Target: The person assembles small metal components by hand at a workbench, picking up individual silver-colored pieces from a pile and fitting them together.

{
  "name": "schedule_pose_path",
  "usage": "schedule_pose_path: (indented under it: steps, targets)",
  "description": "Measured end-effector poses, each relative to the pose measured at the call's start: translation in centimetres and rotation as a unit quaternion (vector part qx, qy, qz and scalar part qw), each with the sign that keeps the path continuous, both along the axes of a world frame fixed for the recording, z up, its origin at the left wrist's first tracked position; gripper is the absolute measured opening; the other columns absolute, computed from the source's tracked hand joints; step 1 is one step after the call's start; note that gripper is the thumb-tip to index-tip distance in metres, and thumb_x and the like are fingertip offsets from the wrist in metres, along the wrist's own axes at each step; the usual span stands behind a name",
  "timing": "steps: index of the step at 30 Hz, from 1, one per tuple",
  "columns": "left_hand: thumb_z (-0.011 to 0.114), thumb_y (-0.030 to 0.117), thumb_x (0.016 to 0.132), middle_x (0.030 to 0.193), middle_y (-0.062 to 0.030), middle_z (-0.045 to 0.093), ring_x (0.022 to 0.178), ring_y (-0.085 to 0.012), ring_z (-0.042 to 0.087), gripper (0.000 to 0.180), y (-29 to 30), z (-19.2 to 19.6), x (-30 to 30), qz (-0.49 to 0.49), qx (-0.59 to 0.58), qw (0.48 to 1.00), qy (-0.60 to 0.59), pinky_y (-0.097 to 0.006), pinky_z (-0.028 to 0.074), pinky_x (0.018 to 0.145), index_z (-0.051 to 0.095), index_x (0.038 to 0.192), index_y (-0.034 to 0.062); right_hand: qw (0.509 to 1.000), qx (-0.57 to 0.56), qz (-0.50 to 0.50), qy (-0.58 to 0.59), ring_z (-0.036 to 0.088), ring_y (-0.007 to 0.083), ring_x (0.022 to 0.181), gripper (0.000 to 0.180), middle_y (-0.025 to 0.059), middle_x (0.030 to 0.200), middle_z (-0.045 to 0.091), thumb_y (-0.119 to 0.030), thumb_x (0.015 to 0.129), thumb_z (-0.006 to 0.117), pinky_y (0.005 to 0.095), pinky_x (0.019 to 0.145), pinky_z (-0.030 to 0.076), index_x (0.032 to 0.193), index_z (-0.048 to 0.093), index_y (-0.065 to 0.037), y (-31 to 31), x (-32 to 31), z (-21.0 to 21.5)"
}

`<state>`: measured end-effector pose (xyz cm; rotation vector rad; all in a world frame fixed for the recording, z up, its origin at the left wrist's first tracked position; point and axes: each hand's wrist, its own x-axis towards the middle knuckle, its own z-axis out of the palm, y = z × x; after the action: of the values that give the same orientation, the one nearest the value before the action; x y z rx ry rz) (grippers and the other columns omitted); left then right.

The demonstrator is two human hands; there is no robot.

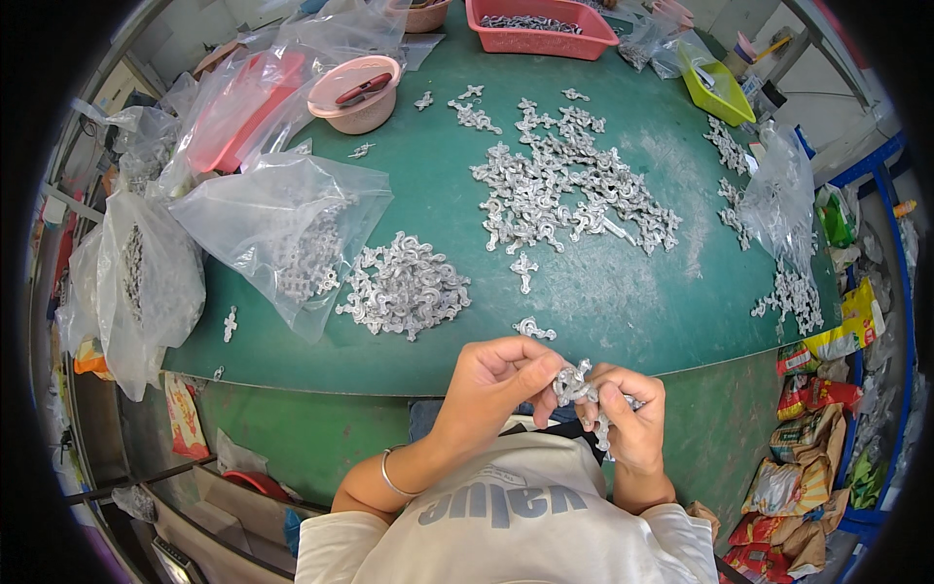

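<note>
Closest is the person's white shirt (pixel 467 545), by the front edge of the green bench (pixel 418 175). From the left, a big clear bag (pixel 175 263) with little grey bits inside hangs at the left edge. Near the front left corner, one small cross (pixel 230 324) lies by itself. Next comes a floppy clear bag (pixel 253 214) with crosses under or inside it; I cannot tell which. Behind it, a pink bowl (pixel 345 119) holds a red-handled tool (pixel 365 91). A heap (pixel 404 292) of grey crosses sits just beside the floppy bag. The left hand (pixel 501 380), with a shiny bangle (pixel 387 475) on its wrist, is at the middle of the front edge, and its fingers pinch a grey metal cross (pixel 573 383). A pink tub (pixel 540 42) stands at the back edge. In front of it, lots of spread-out crosses (pixel 574 180) lie mid-bench. The right hand (pixel 629 419) is just beside the left one, fingers curled around more grey metal (pixel 601 431); how many pieces, I cannot tell. Farther right, a lime green basket (pixel 718 95) stands near the back right corner. Last, a crumpled clear bag (pixel 783 200) lies along the right edge, with small crosses (pixel 793 300) near it.
</note>
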<state>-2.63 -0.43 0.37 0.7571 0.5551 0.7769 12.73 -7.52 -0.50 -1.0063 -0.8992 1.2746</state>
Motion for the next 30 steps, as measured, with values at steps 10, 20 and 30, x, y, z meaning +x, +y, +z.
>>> schedule_pose_path:
  steps: [10, 20, 30]
  targets:
    - [0.05, 0.02, 0.088, 0.062, -0.0075, 0.057, 0.046, -0.0084, 0.049, 0.027, 0.1, 0.2, 0.0, 0.009, -0.002, 1.0, 0.011, -0.02, 0.04, 0.041, 0.059, 0.081, -0.0049, 1.0, 0.015, 0.003, -0.026, 0.049, 0.0107, 0.055, 0.015, 0.01, 0.067, 0.056, -0.003, 0.082, 0.052, 0.0232, 0.051, 0.038, 0.072, 0.058, 0.006, -0.1, 0.1, 0.0]
    - [0.048, 0.02, 0.088, 0.064, -0.007, 0.057, 0.048, -0.008, 0.048, 0.027, 0.2, -0.4, 0.0, 0.008, 0.025, 0.999, 0.03, -0.02, 0.039, 0.043, 0.059, 0.082, -0.0048, 0.997, 0.032, -0.002, -0.076, 0.049, 0.0106, 0.055, 0.01, 0.0087, 0.065, 0.055, 0.002, 0.08, 0.053, 0.0221, 0.05, 0.038, 0.072, 0.058, 0.007, 0.1, 0.1, 0.0]
    - [0.047, 0.024, 0.089, 0.068, -0.0073, 0.056, 0.052, -0.0106, 0.049, 0.032, 0.2, -0.8, 0.1, 0.008, 0.016, 1.0, 0.025, -0.022, 0.041, 0.047, 0.06, 0.087, -0.0053, 0.997, 0.022, -0.016, -0.069, 0.048, 0.01, 0.054, 0.013, 0.0079, 0.064, 0.054, -0.001, 0.081, 0.053, 0.0221, 0.051, 0.037, 0.07, 0.057, 0.005, 0.2, 0.0, -0.1]
